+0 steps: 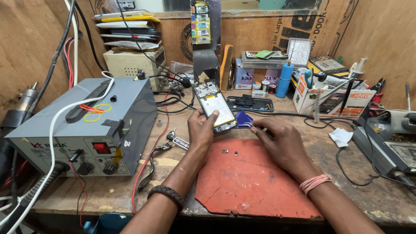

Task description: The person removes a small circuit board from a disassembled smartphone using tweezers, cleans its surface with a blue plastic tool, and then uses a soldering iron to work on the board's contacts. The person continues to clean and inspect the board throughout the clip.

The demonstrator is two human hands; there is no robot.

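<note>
Phone: an opened phone (215, 107) with its back cover off, inner parts showing, held tilted above the far edge of the red mat, between the two hands.
Red mat: a worn red mat (251, 182) lies nearest on the wooden bench (372, 195), its near edge ragged; both forearms cross over it.
Small parts: two tiny dark parts (230, 152) lie on the mat's far half, just below the phone and apart from both hands.
Left hand: the left hand (201, 130) grips the phone's lower left edge, thumb on the near face, fingers curled behind it; a braided dark band sits on that wrist.
Right hand: the right hand (281, 141) rests knuckles-up at the mat's far right corner, fingers curled around a thin metal tool (255, 126) whose tip points toward the phone; a pink band sits on that wrist.
Keys: a bunch of keys (175, 141) lies just left of the left hand.
Grey unit: a grey box-shaped station (86, 125) with knobs, a red switch and a white hose stands at the left.
Further back: a dark phone frame (250, 103) lies flat behind the phone, a blue bottle (284, 80) stands beyond it, and an open carton of tools (329, 102) sits at the right.
Back wall: a comb (225, 67) leans upright against the plywood.
</note>
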